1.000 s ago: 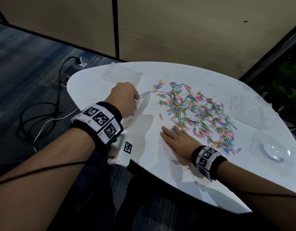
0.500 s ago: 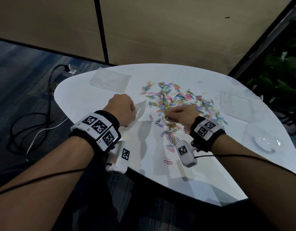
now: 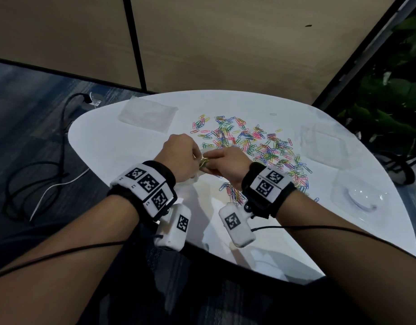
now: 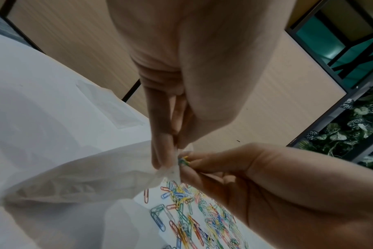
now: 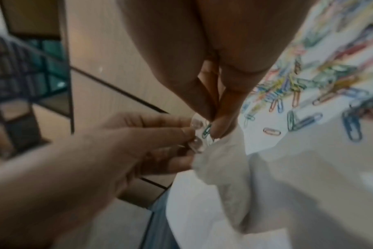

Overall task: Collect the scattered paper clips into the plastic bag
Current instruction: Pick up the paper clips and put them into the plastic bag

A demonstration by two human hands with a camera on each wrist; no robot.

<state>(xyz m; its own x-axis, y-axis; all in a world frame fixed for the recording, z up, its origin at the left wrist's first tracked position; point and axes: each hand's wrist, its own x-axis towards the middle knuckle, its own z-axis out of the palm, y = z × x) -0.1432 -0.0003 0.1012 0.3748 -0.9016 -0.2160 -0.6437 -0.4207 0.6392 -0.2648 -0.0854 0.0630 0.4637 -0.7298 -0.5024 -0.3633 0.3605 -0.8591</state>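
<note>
Colourful paper clips [image 3: 249, 146] lie scattered over the middle of the white table [image 3: 272, 235]. My left hand [image 3: 182, 153] pinches the rim of the clear plastic bag [image 4: 85, 176] and holds it up above the table's left side. My right hand [image 3: 225, 161] meets it, pinching a small bunch of clips [image 4: 183, 160] right at the bag's rim. In the right wrist view a green clip [image 5: 207, 130] shows between my right fingertips [image 5: 219, 128] against the plastic bag [image 5: 224, 160]. The bag's inside is hidden.
A second flat plastic bag [image 3: 147, 113] lies at the far left of the table, another [image 3: 324, 146] at the right. A clear plastic lid [image 3: 359, 198] sits near the right edge. Cables [image 3: 38, 179] trail on the floor to the left, and a plant [image 3: 390, 102] stands to the right.
My right hand left the table, gathered clips from the pile's near edge and carried them left to the bag. My left hand raised the bag's rim toward it.
</note>
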